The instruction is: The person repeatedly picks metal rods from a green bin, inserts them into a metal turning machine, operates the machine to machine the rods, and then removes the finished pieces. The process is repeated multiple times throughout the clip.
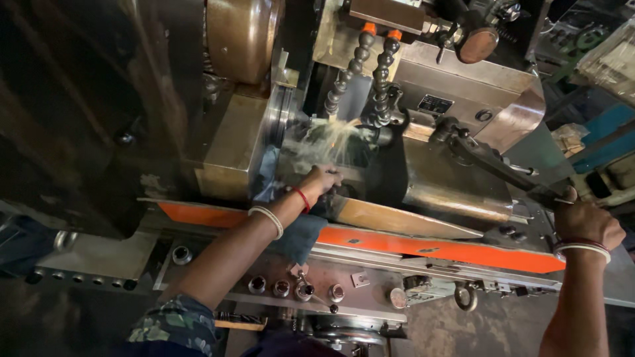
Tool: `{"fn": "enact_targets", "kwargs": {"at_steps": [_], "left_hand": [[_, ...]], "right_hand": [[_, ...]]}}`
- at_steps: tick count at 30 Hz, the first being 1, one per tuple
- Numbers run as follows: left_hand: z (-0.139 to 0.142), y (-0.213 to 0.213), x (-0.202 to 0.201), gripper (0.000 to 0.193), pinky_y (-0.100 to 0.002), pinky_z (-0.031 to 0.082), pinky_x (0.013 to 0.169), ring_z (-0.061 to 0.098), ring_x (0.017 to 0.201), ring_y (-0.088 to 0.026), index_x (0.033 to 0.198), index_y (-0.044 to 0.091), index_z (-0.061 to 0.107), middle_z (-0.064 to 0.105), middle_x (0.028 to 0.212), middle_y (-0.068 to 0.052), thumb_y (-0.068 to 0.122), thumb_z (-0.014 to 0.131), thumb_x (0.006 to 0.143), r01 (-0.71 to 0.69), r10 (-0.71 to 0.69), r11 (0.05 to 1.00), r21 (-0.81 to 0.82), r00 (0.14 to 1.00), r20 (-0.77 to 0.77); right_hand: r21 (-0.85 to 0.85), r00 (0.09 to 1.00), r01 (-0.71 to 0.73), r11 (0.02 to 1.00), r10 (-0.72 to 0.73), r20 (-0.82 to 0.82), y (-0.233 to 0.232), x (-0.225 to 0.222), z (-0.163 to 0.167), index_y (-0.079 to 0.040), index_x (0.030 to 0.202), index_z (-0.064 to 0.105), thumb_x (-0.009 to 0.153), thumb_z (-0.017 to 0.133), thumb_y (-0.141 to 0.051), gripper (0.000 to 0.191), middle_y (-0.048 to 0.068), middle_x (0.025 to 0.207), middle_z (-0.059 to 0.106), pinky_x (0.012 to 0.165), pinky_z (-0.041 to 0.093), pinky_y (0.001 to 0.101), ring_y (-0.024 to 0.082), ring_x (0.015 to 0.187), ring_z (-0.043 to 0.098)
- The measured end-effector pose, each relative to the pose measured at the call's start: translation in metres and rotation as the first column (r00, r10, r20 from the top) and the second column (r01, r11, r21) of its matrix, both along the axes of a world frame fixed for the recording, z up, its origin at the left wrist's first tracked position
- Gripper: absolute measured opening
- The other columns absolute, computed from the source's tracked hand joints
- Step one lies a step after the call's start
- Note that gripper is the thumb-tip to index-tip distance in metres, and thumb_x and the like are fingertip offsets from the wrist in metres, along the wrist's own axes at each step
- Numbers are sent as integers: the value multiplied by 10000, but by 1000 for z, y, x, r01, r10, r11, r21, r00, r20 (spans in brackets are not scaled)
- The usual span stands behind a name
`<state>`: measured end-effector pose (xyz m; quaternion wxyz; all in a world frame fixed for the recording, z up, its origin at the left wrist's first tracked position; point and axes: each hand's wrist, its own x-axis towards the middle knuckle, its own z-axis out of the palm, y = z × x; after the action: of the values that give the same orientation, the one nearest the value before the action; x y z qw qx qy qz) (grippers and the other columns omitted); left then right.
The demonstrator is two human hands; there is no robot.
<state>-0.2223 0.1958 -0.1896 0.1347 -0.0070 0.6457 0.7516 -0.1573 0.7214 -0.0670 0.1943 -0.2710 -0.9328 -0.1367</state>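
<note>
Both hands are busy at a grinding machine (456, 192). The left hand (320, 180) reaches in at the wheel area, its fingers curled around something small where liquid sprays (331, 139) from two jointed coolant hoses (360, 73); what exactly it grips is hidden by the spray and the hand itself. A blue cloth (297, 235) hangs under that wrist, over the orange strip (423, 248) along the machine's front. The right hand (585, 221) is clenched around the end of a long dark lever (496, 165) that runs back up to the machine's head. By the look of it, the step in hand is the grinding pass itself: part held at the wheel, lever controlling the feed. The next move seems to call for a steady, gentle pull on the lever while the left fingers keep clear of the wheel. A row of knobs (294, 287) sits below, untouched.
</note>
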Motion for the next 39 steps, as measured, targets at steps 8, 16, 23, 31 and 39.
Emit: {"fn": "enact_targets", "kwargs": {"at_steps": [8,16,23,31,39], "left_hand": [[-2,0,-2,102,-278,523,550,657,685,-109,971,58,713,711,838,-47,95,723,876,-70,72,997,40,996,-51],[15,7,-30,274,-291,397,480,511,606,-114,1127,127,669,570,780,-12,27,650,872,-140,211,925,354,962,-172],[37,27,-67,116,-285,417,513,572,628,-83,1030,203,634,653,802,73,246,642,923,-321,244,897,305,933,267],[42,20,-89,270,-360,309,544,488,629,-133,959,158,595,540,784,24,387,740,953,-319,245,845,428,944,220],[47,24,-123,141,-341,345,477,465,536,-129,933,189,575,542,699,19,306,653,943,-503,307,623,600,862,404]], "right_hand": [[24,1000,-12,1000,12,-4,-5,4,-1,11,1041,806,1198,237,-602,851,307,997,767,816,519,554,502,1018,718],[-59,1000,9,998,-8,9,-3,-2,1,-35,1150,798,1162,214,-613,822,325,1121,743,903,471,587,529,1102,667],[-60,998,51,997,-49,35,3,-9,-4,-13,1073,814,1179,223,-609,845,318,1121,751,885,497,588,531,1089,680],[18,999,46,999,-46,16,13,-12,-13,-36,1038,818,1178,210,-587,832,298,1085,759,858,515,581,520,1044,700],[-9,997,57,998,-56,58,26,-19,-19,-59,1067,819,1173,185,-603,842,300,1077,764,867,525,582,519,1055,704]]}}
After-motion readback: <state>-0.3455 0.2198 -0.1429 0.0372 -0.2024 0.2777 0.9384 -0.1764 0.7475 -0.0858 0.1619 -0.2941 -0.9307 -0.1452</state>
